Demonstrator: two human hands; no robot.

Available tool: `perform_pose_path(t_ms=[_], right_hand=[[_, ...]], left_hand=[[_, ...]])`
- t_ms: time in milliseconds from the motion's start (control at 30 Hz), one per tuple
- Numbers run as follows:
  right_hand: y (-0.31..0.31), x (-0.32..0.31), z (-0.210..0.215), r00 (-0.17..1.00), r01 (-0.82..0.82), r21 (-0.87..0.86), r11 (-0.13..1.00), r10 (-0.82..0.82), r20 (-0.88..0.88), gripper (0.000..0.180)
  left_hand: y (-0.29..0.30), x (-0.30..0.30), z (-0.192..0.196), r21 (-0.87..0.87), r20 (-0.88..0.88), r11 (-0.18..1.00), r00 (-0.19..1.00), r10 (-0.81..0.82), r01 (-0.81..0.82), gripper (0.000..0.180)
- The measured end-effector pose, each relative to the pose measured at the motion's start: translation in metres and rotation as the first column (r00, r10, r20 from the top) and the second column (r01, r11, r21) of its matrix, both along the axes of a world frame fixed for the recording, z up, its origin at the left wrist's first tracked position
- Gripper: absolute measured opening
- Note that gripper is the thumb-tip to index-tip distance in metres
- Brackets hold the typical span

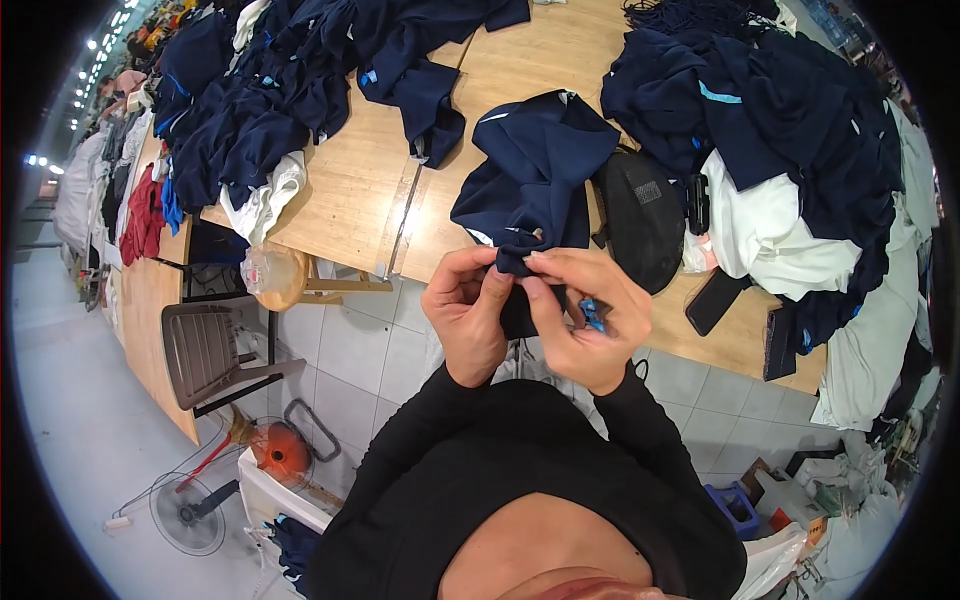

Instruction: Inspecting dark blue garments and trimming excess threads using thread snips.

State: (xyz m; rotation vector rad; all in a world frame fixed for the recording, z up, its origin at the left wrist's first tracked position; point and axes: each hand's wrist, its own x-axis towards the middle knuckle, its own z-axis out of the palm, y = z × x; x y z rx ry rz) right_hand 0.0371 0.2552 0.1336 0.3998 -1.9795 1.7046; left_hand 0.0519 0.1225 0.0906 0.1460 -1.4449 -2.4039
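Observation:
A navy cloth garment (pixel 540 165) lies on the wooden table in front of me, its near end lifted up between my hands. My left hand (pixel 468 312) pinches the left side of that end between thumb and fingers. On the right side, my right hand (pixel 592 325) grips the same gathered bit of cloth with thumb and forefinger. A small blue object (pixel 593 314) is tucked in the curled fingers of my right hand; most of it is hidden, so its kind cannot be made out.
A black case (pixel 642 215) lies right of the garment, near a phone (pixel 716 301). Navy garments are heaped at far left (pixel 240 130) and at right (pixel 770 110), with white cloth (pixel 780 235) beneath. Left of me stand a stool (pixel 275 278), a chair (pixel 205 350) and a fan (pixel 188 515).

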Motion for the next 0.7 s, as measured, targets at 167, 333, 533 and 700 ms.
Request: perform_pose_path(t_ms=[167,333,533,700], right_hand=[[0.0,0.0,-0.004,0.993,-0.015,-0.182,0.983,0.036,0.114,0.029],[0.008,-0.007,0.002,0.999,-0.028,0.013,1.0,0.027,0.019,0.029],[0.014,-0.013,-0.004,0.993,-0.101,0.089,0.991,0.095,0.068,0.028],[0.032,-0.016,-0.011,0.995,-0.012,0.14,0.99,0.025,-0.095,0.03]], left_hand=[[-0.007,0.0,-0.008,0.014,-0.029,0.999,0.999,-0.035,0.035,0.019],[-0.008,-0.002,-0.002,0.033,-0.079,0.996,0.994,-0.076,0.078,0.019],[-0.008,-0.003,-0.001,-0.021,-0.1,0.998,0.993,-0.066,0.065,0.022],[-0.028,-0.012,-0.008,-0.074,-0.136,0.985,0.98,0.146,-0.157,0.035]])
